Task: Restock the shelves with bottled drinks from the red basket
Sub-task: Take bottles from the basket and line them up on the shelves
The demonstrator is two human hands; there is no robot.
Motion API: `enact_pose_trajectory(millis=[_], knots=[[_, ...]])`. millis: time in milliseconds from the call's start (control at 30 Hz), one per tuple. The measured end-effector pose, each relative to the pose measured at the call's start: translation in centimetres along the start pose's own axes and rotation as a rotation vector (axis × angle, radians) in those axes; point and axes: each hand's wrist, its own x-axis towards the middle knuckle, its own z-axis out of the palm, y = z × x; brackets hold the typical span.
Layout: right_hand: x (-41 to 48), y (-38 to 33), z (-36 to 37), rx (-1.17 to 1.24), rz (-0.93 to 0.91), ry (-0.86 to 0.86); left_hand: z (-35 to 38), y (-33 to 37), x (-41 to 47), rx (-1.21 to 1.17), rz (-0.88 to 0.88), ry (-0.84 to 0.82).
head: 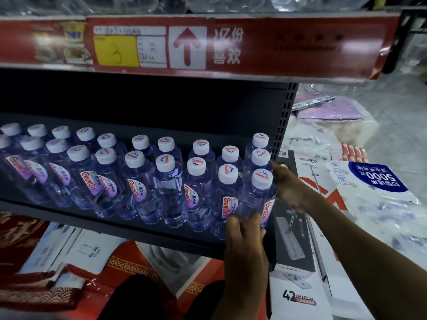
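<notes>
Both hands on the near-right water bottle (258, 195) of the dark shelf (129, 227).
It stands upright at the shelf's near right corner, ending the rows of white-capped bottles (136, 179). The left hand (245, 234) grips its base with curled fingers, and the right hand (288, 188) curls round its right side. A mop box (298, 285) lies further right.

Violet-tinted clear bottles (171, 195) are wearing white caps (165, 162) with red-and-blue logos; a red strip (288, 42) is carrying a yellow tag (116, 50).
</notes>
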Motion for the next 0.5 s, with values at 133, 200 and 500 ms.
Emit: enact_pose_trajectory(millis=[133, 200, 500], knots=[[0.4, -1.5, 0.4, 0.044, 0.048, -0.030, -0.2, 0.2, 0.1, -0.013, -0.016, -0.038], [0.6, -2.5, 0.8, 0.057, 0.089, -0.054, -0.2, 0.1, 0.2, -0.010, -0.029, -0.064], [-1.2, -7.5, 3.2, 0.131, 0.113, -0.157, -0.1, -1.0, 0.5, 0.073, -0.041, -0.130]])
